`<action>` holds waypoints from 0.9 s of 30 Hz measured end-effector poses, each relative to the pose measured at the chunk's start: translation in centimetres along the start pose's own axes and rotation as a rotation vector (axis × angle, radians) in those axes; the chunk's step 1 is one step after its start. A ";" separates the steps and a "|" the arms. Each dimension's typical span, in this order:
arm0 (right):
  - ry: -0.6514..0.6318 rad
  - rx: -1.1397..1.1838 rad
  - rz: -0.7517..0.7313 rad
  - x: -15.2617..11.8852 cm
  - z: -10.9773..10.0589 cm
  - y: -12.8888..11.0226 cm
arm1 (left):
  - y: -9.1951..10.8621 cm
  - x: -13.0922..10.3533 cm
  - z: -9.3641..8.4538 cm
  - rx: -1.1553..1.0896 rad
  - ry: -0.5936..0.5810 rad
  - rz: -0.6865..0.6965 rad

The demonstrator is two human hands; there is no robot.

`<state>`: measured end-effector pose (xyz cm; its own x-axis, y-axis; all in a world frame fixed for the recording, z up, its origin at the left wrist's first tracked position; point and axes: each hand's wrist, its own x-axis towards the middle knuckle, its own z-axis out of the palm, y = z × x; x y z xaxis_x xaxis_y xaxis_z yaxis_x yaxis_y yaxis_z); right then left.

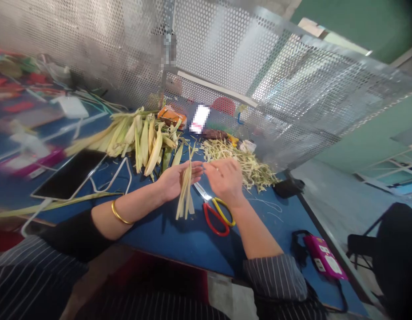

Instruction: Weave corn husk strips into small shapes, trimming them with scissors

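A small bundle of pale corn husk strips [184,198] hangs from my left hand [174,180]; its palm is turned up and the strips run across the fingers, fanning out below. My right hand [224,180] meets the left fingertips, its own fingers drawn together; whatever they may pinch is too blurred to make out. Under the hands lie scissors [219,218] with one red and one yellow handle, blades partly hidden. Beyond my left hand is a heap of whole dried corn husks [149,144]. Past my right hand lies a pile of thin husk shreds [255,166].
A perforated metal screen [219,49] borders the blue table [199,246]. On the left are a tablet [71,174], a white wire stand [116,180] and blurred coloured items. To the right lie a loose white thread [271,203], a black object [288,187] and a magenta pack [324,255].
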<state>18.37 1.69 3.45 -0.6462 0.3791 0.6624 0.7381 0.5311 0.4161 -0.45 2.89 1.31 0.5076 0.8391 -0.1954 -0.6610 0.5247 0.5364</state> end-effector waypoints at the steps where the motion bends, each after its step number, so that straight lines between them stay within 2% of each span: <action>1: -0.041 0.049 -0.081 0.4 0.0 -1.0 | 0.0 0.1 -0.1 -0.003 0.011 -0.002; 5: -0.119 0.128 -0.210 0.5 0.6 -3.3 | -0.3 0.0 -0.2 0.054 0.004 -0.027; 8: -0.076 0.177 -0.242 -0.2 0.9 -3.8 | -0.7 -0.3 0.0 0.072 -0.018 -0.088; 10: -0.030 0.255 -0.197 -0.6 0.8 -3.8 | -0.9 -0.5 0.2 0.082 -0.021 -0.149; 12: 0.038 0.378 -0.006 -0.6 0.4 -3.7 | -0.9 -0.7 0.4 0.137 0.005 -0.161; 15: 0.160 0.576 0.525 -0.2 -0.2 -3.2 | -1.0 -0.9 0.6 0.371 0.132 -0.054; 17: 0.198 0.742 0.850 0.2 -0.5 -2.7 | -1.1 -1.1 0.8 0.526 0.171 0.021; 19: 0.230 0.892 1.037 0.4 -0.5 -2.1 | -1.1 -1.5 1.1 0.599 0.148 0.045; 23: 0.287 0.849 1.120 0.5 -0.6 -1.2 | -1.2 -2.2 1.5 0.629 0.091 0.050; 25: 0.227 0.859 1.099 0.5 -0.8 -1.2 | -1.1 -2.2 1.5 0.643 0.023 0.040; 27: 0.119 0.978 1.058 0.7 -0.9 -1.3 | -1.2 -2.1 1.3 0.645 -0.044 0.000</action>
<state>17.14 0.54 3.94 0.1638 0.8772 0.4513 0.3939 0.3612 -0.8452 -0.03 0.28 2.16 0.5391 0.8251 -0.1689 -0.2028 0.3218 0.9248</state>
